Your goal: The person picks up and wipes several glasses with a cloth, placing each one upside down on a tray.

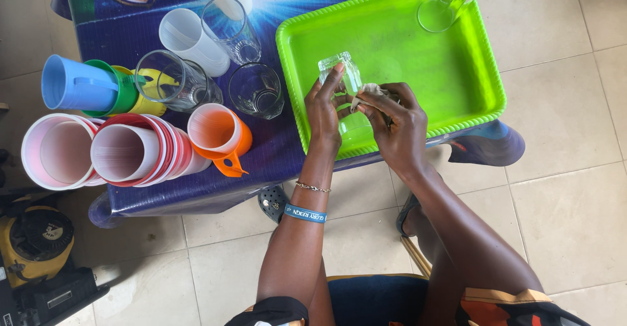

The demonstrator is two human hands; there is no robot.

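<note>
Head view: left hand [324,112] clamps a slippery, breakable clear glass [341,78] by its wall; right hand [395,125] pinches a soft cloth [369,92].

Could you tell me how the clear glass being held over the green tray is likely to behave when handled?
The clear glass looks rigid and probably fragile, so a knock against the green tray could chip it. Its smooth walls may be slippery; the left hand grips its side while the right hand presses a cloth against it. Lying sideways, it would likely roll.
</note>
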